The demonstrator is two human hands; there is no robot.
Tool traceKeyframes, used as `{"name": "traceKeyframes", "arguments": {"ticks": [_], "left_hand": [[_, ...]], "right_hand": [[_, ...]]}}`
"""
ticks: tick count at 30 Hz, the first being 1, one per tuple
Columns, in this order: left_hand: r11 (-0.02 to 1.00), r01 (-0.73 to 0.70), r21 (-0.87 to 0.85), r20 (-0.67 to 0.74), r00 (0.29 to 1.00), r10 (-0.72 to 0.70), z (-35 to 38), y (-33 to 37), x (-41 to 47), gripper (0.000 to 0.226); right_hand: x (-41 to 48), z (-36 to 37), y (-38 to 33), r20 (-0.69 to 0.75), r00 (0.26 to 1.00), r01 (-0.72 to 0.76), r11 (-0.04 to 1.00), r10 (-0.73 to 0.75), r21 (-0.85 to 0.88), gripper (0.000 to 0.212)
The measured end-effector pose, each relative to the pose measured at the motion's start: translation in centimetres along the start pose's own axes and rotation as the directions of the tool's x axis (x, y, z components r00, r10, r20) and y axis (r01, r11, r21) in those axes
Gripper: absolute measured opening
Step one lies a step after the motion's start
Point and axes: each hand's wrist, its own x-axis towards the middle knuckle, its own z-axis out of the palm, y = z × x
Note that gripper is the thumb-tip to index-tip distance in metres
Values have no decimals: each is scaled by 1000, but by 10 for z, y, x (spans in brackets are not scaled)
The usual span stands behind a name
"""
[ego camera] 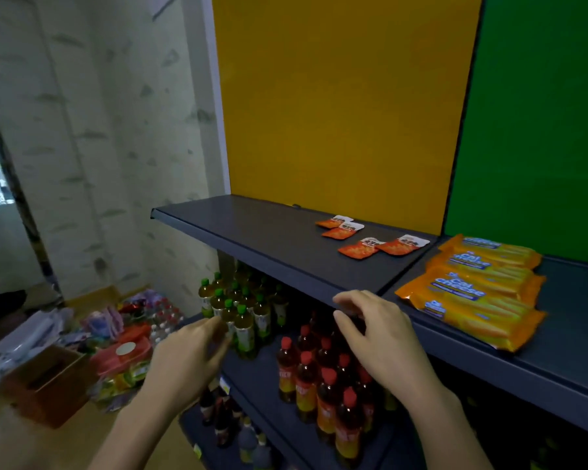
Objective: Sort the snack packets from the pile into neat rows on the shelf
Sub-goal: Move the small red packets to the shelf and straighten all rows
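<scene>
- On the shelf (pixel 269 232): four snack packets (pixel 370 239).
- Below shelf: bottles (pixel 306 378) behind left hand (pixel 187 351) and right hand (pixel 377 337), both relaxed, empty.
- Left of shelf: cardboard box (pixel 45 385).

We look through one wide-angle, head-worn view, forward and down, close on the shelf (pixel 269 239) at mid-frame; our left hand (pixel 187 354) and right hand (pixel 381 337) enter from the bottom edge.

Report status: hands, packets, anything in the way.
Left hand, right hand empty, fingers relaxed; right at shelf front edge. Four orange packets on shelf, loose line. Nothing between hands and packets.
</scene>
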Motion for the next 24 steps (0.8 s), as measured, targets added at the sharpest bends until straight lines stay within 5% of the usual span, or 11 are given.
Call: {"name": "traceKeyframes", "arguments": {"ticks": [12, 18, 24], "left_hand": [[959, -275, -73, -123, 956, 265, 32, -48, 179, 13], [911, -373, -178, -67, 928, 367, 75, -20, 239, 22], [885, -414, -216, 147, 882, 448, 107, 10, 308, 31]], "right_hand": [[149, 48, 16, -120, 982, -160, 982, 147, -103, 25], [153, 51, 38, -188, 930, -350, 917, 315, -194, 23], [167, 37, 35, -225, 846, -533, 783, 484, -321, 30]]}}
